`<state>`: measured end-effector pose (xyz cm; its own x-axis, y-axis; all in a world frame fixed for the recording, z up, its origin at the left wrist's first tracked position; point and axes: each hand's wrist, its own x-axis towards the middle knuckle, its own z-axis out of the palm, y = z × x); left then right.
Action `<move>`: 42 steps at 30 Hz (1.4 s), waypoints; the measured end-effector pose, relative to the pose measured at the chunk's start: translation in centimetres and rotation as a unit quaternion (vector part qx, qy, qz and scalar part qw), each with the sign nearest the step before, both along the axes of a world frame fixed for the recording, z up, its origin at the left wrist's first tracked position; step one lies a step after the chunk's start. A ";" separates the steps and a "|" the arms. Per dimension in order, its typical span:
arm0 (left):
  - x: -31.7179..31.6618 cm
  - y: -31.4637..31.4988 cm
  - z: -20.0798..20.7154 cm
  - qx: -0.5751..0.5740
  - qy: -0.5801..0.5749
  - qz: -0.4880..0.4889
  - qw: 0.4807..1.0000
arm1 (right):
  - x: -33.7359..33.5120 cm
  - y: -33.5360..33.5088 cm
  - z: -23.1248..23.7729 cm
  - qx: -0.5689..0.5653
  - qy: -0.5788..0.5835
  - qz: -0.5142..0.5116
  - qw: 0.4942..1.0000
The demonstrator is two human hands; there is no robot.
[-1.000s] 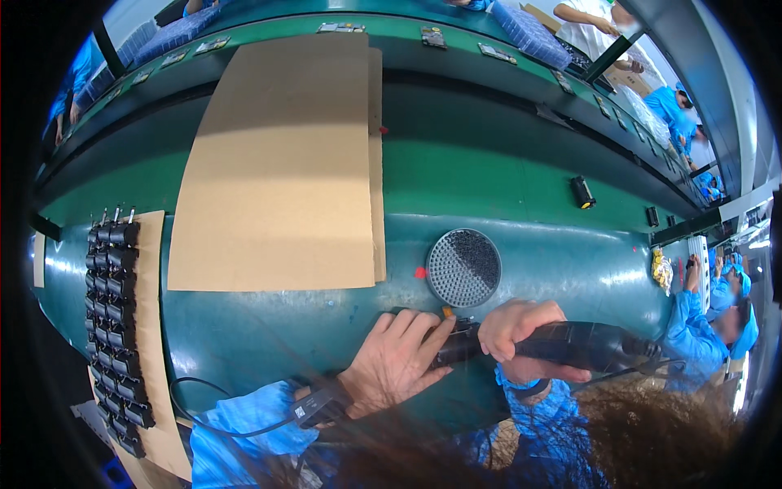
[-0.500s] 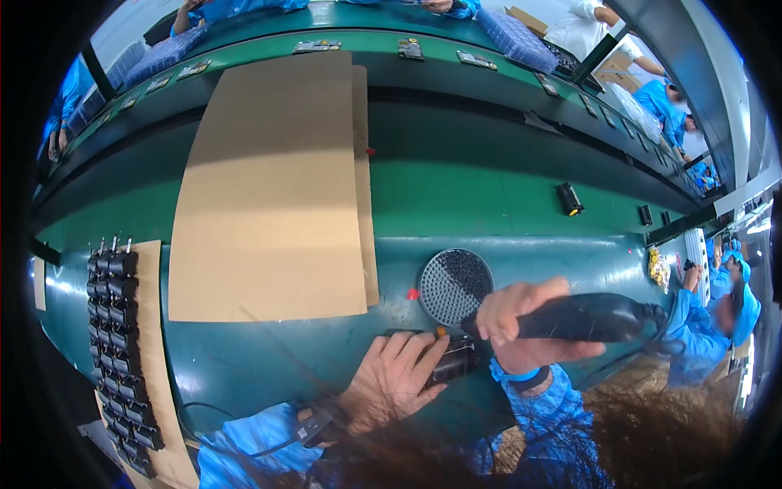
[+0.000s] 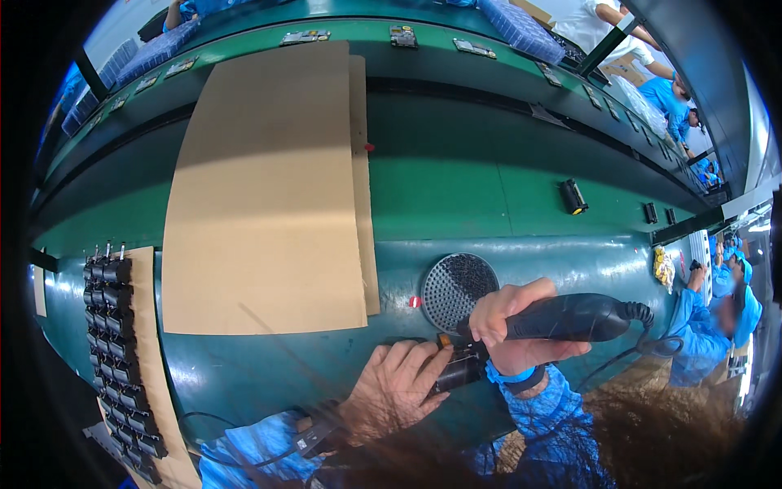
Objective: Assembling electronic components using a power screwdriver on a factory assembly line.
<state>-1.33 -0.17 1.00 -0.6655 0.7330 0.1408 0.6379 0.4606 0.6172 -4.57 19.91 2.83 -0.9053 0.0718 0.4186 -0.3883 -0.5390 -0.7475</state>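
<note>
My right hand (image 3: pixel 521 330) is closed around a black electric screwdriver (image 3: pixel 574 316) with a coiled cord, held nearly level and pointing left. The screwdriver's front end is at the right end of a small black cylindrical housing (image 3: pixel 458 372); I cannot tell whether the bit touches it. With its fingers over the housing, my left hand (image 3: pixel 395 383) grips it against the bench. A small orange-brown part (image 3: pixel 444 340) shows by the left fingertips. Just beyond the hands lies a round dimpled tray (image 3: pixel 446 303) partly filled with small dark screws.
Large cardboard sheets (image 3: pixel 261 212) lie ahead. Rows of black housings (image 3: pixel 114 350) stand on cardboard at the left. One more housing (image 3: pixel 573 197) sits on the green conveyor, beneath a shelf carrying circuit boards (image 3: pixel 403 37). A yellow bag (image 3: pixel 663 269) and a co-worker (image 3: pixel 700 326) are at right.
My right hand has brought the screwdriver slightly left, its front end now close against the housing. My left hand keeps its hold on the housing. The view has shifted a little.
</note>
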 end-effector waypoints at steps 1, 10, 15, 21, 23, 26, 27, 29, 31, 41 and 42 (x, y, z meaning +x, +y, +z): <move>0.1 0.0 0.1 -0.001 0.000 0.001 1.000 | 0.1 -0.2 0.1 0.003 -0.005 -0.005 1.000; 0.3 0.1 0.2 -0.002 -0.001 0.009 1.000 | 0.5 -0.1 0.0 0.113 0.047 -0.010 0.992; 0.5 -0.3 0.3 -0.008 -0.005 0.036 0.999 | 1.8 -0.3 2.3 -0.010 0.073 -0.018 0.997; 0.2 -0.3 -0.2 0.013 0.003 0.029 1.000 | 3.5 0.0 3.6 0.009 0.120 0.083 0.989; 0.2 -0.4 -0.3 0.011 0.003 0.028 1.000 | 3.9 -0.2 3.4 0.017 0.095 0.096 0.991; 0.2 -0.5 -0.1 0.009 0.002 0.030 1.000 | 3.9 0.9 2.0 0.068 0.089 0.133 0.985; 0.2 -0.5 -0.1 0.008 -0.001 0.031 0.999 | 3.7 1.1 1.7 0.082 0.097 0.150 0.981; 0.2 -0.4 -0.2 0.009 -0.001 0.028 1.000 | 3.4 0.8 1.6 0.096 0.106 0.165 0.976; 0.2 -0.4 -0.3 0.010 -0.001 0.026 1.000 | 3.2 -0.6 1.7 0.040 0.115 0.103 0.987; 0.3 -0.3 -0.2 0.013 0.002 0.029 1.000 | 3.2 -1.1 0.8 0.053 0.142 0.083 0.985; 0.3 -0.3 -0.2 0.013 0.002 0.029 0.999 | 3.4 -1.3 0.6 0.052 0.134 0.067 0.987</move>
<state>-1.05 -0.49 0.85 -0.7063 0.6892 0.1618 0.6131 0.4813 0.6264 -1.13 18.56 3.46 -0.7589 -0.0975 0.6439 -0.5108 -0.5242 -0.6814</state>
